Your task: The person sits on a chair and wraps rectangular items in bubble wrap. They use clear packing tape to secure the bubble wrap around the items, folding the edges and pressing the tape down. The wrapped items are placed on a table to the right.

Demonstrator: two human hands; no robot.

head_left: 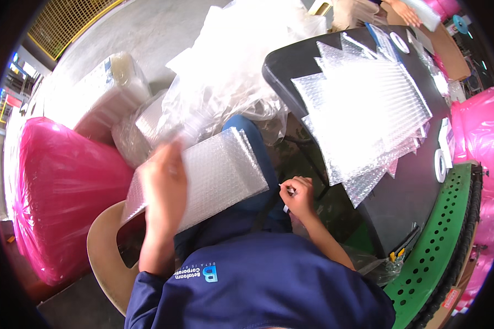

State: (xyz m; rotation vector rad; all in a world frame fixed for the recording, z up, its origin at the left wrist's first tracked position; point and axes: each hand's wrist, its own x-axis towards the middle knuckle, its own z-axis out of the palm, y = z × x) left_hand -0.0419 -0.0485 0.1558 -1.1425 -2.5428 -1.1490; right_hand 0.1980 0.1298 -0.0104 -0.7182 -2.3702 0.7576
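Observation:
My left hand (163,183) lies blurred on top of a flat item wrapped in bubble wrap (214,175), which rests across my lap. My right hand (299,196) is closed around a small thin tool, apparently a cutter (287,192), just right of the wrapped item's lower right corner. A stack of cut bubble wrap sheets (362,109) covers the black table (417,203) to the right of my hands.
A big pink plastic bag (60,192) sits at my left, with clear plastic bags (230,60) and a wrapped bundle (110,88) beyond. Tape rolls (440,164) lie on the table. A green perforated rack (439,241) and more pink bags (480,126) stand at right. Another person's hand (406,12) shows far back.

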